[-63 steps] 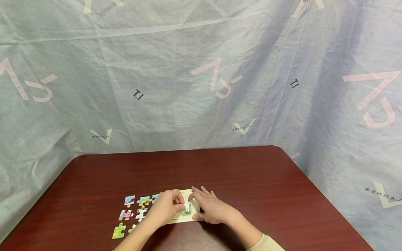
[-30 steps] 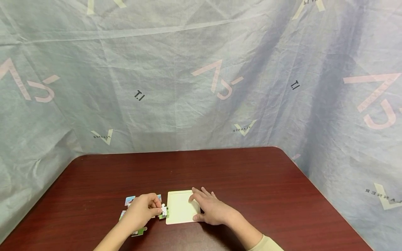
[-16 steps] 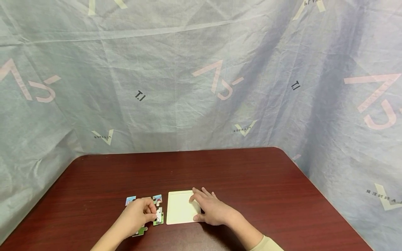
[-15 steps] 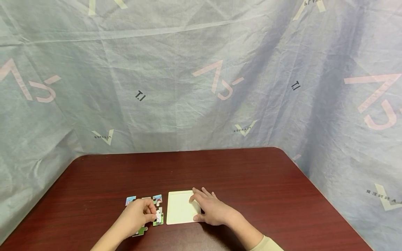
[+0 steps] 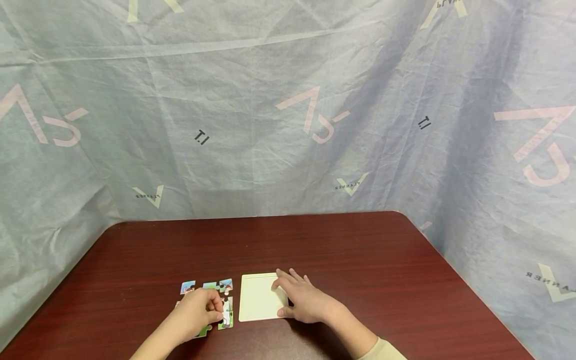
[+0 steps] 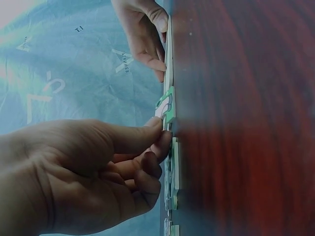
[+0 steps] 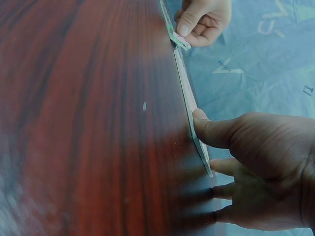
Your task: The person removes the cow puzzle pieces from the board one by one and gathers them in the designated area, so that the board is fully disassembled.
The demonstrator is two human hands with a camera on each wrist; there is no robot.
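Between thumb and fingertips, my left hand (image 5: 194, 312) pinches a white and green puzzle piece (image 5: 226, 316). In the left wrist view that puzzle piece (image 6: 166, 105) is tilted up off the table. My right hand (image 5: 310, 299) lies at the right side of a pale, flat puzzle board (image 5: 261, 297), thumb and fingers spread and touching its edge. In the right wrist view, the thumb rests on the board (image 7: 185, 88). No pieces show on the part of the board in sight. The left hand covers several pieces beneath it.
Several loose puzzle pieces lie left of the board: a blue one (image 5: 187, 286) at the far left, another (image 5: 210, 286) in the middle, one (image 5: 226, 285) near the board and a green one (image 5: 203, 331) in front. The dark red table (image 5: 288, 245) ends at a cloth backdrop (image 5: 252, 165).
My left hand has carried the white and green piece from the board leftward to the loose pieces, then slightly nearer the table's front. My right hand has stayed on the board.
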